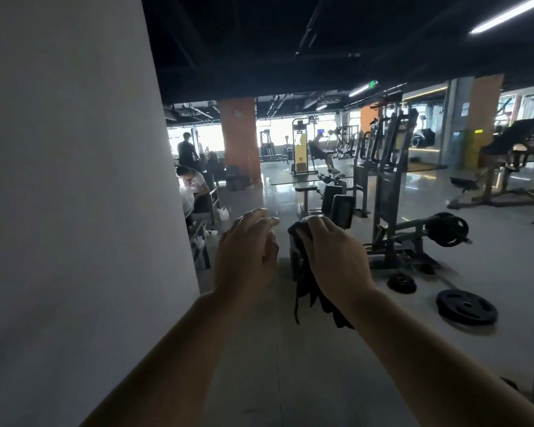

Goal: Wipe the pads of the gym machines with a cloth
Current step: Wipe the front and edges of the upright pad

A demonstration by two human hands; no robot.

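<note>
Both my arms reach forward at chest height. My right hand (pixel 333 257) grips a dark cloth (pixel 309 291), whose loose end hangs down below the palm. My left hand (pixel 247 251) is raised beside it with relaxed fingers and holds nothing. Just beyond my right hand stands a plate-loaded gym machine (pixel 389 192) with black pads (pixel 341 209) and a small seat pad (pixel 305 188). Part of the machine nearest me is hidden behind the cloth and my right hand.
A broad white pillar (pixel 74 195) fills the left. Weight plates (pixel 466 306) lie on the grey floor at the right, and an incline bench (pixel 512 140) stands far right. People sit at a table (pixel 195 192) behind the pillar. An orange column (pixel 238 140) rises further back.
</note>
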